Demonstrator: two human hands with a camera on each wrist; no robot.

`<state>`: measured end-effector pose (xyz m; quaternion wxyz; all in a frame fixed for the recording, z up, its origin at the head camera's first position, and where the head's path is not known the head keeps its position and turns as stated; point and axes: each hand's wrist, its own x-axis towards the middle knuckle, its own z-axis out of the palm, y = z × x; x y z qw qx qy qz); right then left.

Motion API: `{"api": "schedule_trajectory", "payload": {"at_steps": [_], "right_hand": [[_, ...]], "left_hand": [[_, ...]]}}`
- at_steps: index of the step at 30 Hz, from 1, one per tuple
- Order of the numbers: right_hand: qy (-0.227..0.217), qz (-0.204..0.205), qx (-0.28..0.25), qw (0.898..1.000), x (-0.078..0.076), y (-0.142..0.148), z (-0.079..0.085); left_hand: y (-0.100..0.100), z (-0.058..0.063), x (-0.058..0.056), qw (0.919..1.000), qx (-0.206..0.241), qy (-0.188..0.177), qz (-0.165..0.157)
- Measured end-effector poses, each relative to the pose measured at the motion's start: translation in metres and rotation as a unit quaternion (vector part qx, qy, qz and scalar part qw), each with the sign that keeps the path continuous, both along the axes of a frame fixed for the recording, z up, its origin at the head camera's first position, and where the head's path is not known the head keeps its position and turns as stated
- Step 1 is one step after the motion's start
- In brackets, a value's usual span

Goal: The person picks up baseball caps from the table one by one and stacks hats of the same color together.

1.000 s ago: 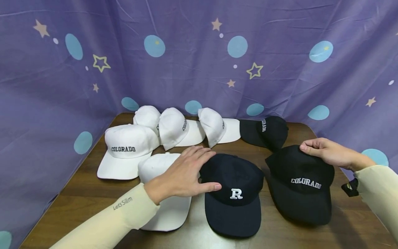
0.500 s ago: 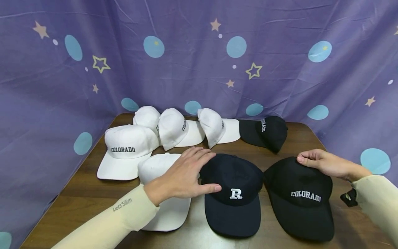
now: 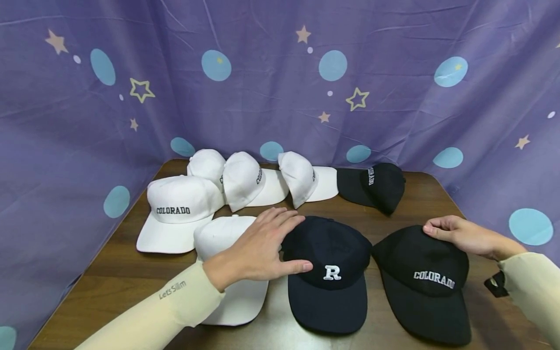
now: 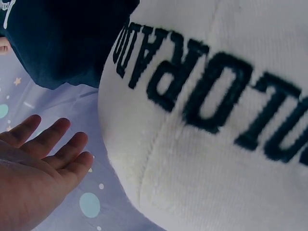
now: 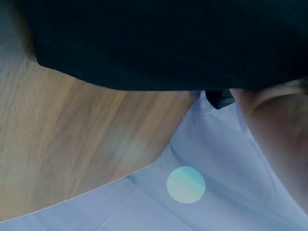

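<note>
At the table's right front, my right hand (image 3: 461, 236) pinches the top of a black baseball cap (image 3: 417, 265) lettered COLORADO, its brim toward me. In the right wrist view, that cap's dark fabric (image 5: 159, 43) fills the top, and part of the hand (image 5: 284, 130) shows at the right edge. My left hand (image 3: 260, 250) is spread over a white cap (image 3: 238, 304) and reaches a navy cap (image 3: 325, 308) marked R. Its fingers look straight and hold nothing in the left wrist view, where the white cap (image 4: 159, 144) is lettered COLORADO.
Along the back of the wooden table (image 3: 118, 272) lie several white caps (image 3: 242, 180) and a black cap (image 3: 389, 187), turned sideways. Another white COLORADO cap (image 3: 183, 199) sits at the left. A purple patterned curtain (image 3: 280, 112) hangs behind and at both sides.
My right hand has brought the black cap down and toward me, beside the navy cap, then shifted slightly right. The left hand has stayed nearly still.
</note>
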<state>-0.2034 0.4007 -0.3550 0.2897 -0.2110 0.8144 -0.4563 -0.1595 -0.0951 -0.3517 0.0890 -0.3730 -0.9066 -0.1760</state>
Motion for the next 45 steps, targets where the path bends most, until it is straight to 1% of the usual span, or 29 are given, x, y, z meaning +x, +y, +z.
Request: {"api": "schedule_trajectory", "payload": {"at_steps": [4,10,18,22,25,28,30,34,36,42,45], "right_hand": [[0.013,-0.012,0.013,1.0,0.0,0.003,-0.001],[0.025,-0.018,0.028,0.999,0.0,0.004,-0.001],[0.054,-0.055,0.08,0.994,0.001,0.005,0.006],[0.094,-0.08,0.111,0.986,0.002,0.003,0.01],[0.127,-0.118,0.134,0.976,0.001,-0.001,0.011],[0.143,-0.149,0.146,0.967,-0.001,-0.007,0.014],[0.147,-0.161,0.15,0.964,-0.003,-0.012,0.016],[0.137,-0.182,0.142,0.963,-0.01,-0.022,0.024],[0.135,-0.192,0.145,0.961,-0.014,-0.026,0.029],[0.14,-0.214,0.17,0.952,-0.026,-0.038,0.047],[0.131,-0.222,0.167,0.952,-0.033,-0.043,0.057]], "left_hand": [[0.0,0.0,0.001,1.0,-0.002,0.0,0.0],[-0.001,0.001,0.002,1.0,-0.003,-0.005,0.002],[-0.001,-0.001,0.004,1.0,0.008,-0.003,-0.003],[-0.001,-0.002,0.005,0.9998,0.019,-0.003,-0.007],[0.001,-0.003,0.006,0.9998,0.02,-0.008,-0.005],[0.002,-0.004,0.006,0.9998,0.017,-0.012,-0.001],[0.003,-0.004,0.007,0.9998,0.016,-0.013,-0.001],[0.003,-0.004,0.007,0.9998,0.017,-0.01,-0.003],[0.003,-0.004,0.008,0.9998,0.016,-0.007,-0.003],[0.003,-0.002,0.008,0.9999,0.014,-0.002,-0.003],[0.004,0.0,0.008,0.9998,0.016,0.004,-0.007]]}}
